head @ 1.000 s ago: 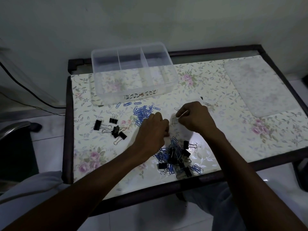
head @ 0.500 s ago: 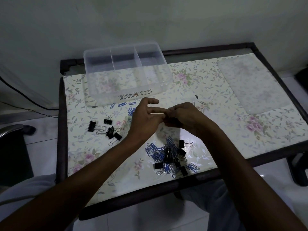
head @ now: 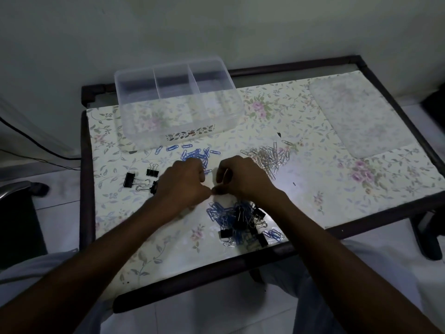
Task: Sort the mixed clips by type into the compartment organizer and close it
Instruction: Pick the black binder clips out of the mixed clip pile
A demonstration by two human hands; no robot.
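Observation:
A clear three-compartment organizer [head: 178, 102] stands open at the table's back, and all its compartments look empty. In front of it lie a heap of blue paper clips [head: 195, 154], a heap of silver paper clips [head: 269, 157] and a few black binder clips [head: 139, 180]. A mixed pile of clips [head: 240, 219] sits near the front edge. My left hand [head: 185, 184] and my right hand [head: 243, 178] meet fingertip to fingertip just above the mixed pile. Their fingers are curled and pinch something small, apparently a paper clip, mostly hidden.
The organizer's frosted lid [head: 358, 116] lies flat at the back right of the floral table [head: 313, 194]. A dark chair [head: 16, 213] stands left of the table, and a cable runs along the wall there.
Both hands have come down and closer to me, from mid-table to just above the mixed pile, still pinched together. The silver clip heap is now uncovered.

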